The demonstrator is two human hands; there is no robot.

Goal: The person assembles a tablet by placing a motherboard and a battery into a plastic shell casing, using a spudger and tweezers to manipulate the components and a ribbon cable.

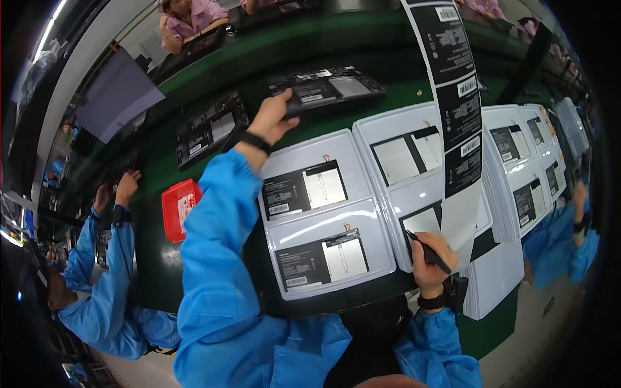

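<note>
My left hand [275, 118] reaches across the bench, its fingers closed on the near left corner of an opened laptop base [343, 90]. The base is dark, with its inner parts and a pale rectangular panel facing up. Close to my body, my right hand [432, 258] grips a slim black pointed tool [435, 256] that looks like tweezers. This hand is over a white plastic tray [401, 191], beside the lower end of a hanging strip of black printed labels [460, 97]. Flat black-and-silver battery packs [323, 262] lie in the neighbouring white tray [381, 275].
Another opened laptop base [212, 129] lies farther left on the green bench [152, 271]. A red bin [169, 213] with white bits stands beside my left sleeve. More battery trays [511, 165] are stacked at right. Co-workers sit at left, at right and across the bench.
</note>
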